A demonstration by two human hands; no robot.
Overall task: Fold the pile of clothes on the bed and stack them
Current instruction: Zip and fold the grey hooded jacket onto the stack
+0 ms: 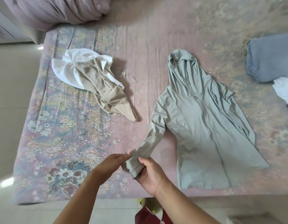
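- A bed (156,38) with a pink floral-patterned cotton sheet fills most of the view; a rumpled mauve quilt (59,10) sits at its far left corner.
- On the left half of the bed lies a crumpled heap: a white cloth garment (62,68) underneath, with a beige knit garment (106,92) draped over it, its narrow end trailing toward the near right.
- The left hand (111,162) is at the near edge of the bed, its fingertips pinching the cuff end of the sleeve of a sage-green zip-up hooded jacket (204,130).
- The right hand (149,173) is just beside the left hand, palm up, its thumb pressed on top of the same cuff and its fingers curled beneath it.
- The sleeve in both hands is the one on the left side of the jacket; it runs up and right from the cuff to the shoulder.
- The jacket itself lies flat and face up on the right half of the bed, zip closed, hood pointing far, hem near, and its other sleeve lying along its right side.
- Well apart to the far right, at the edge of the view, rests a folded blue-grey denim garment (272,59), with a folded white garment (285,89) just near of it, touching it.
- A dark red object (148,215) shows on the floor below the bed's near edge; what it is I cannot tell.
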